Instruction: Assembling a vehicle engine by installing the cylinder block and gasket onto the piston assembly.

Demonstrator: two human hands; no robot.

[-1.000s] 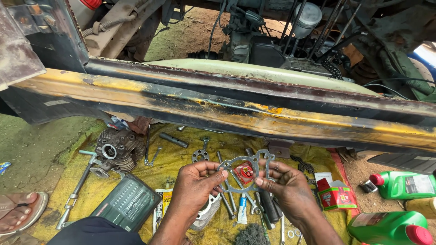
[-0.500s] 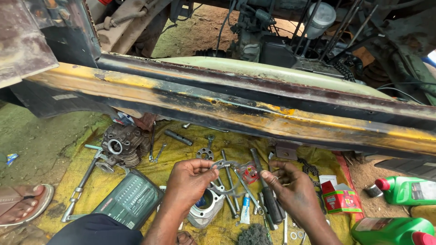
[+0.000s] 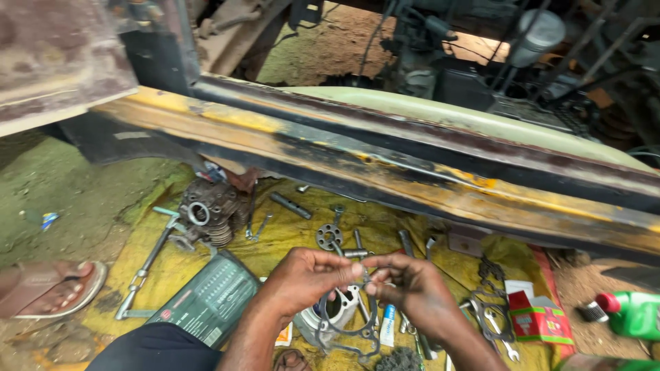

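Observation:
My left hand (image 3: 302, 278) and my right hand (image 3: 412, 292) meet at the fingertips over the yellow sheet (image 3: 289, 237), both pinching a thin dark gasket (image 3: 347, 330) that hangs down between them. Directly beneath the gasket lies a pale metal cylinder (image 3: 330, 312), partly hidden by my left wrist. Loose bolts and spanners are scattered around it.
A rusty yellow and black vehicle beam (image 3: 412, 172) crosses above the sheet. A finned engine head (image 3: 206, 213) lies left, a dark tool case (image 3: 206, 302) near my left arm. More gaskets (image 3: 491, 302), a red box (image 3: 543, 319) and a green bottle (image 3: 629, 312) sit right. A sandalled foot (image 3: 48, 288) rests far left.
The gasket was held up flat between both hands; now my hands have come together and lowered, and it hangs from my fingertips over the cylinder. The view has shifted right and down.

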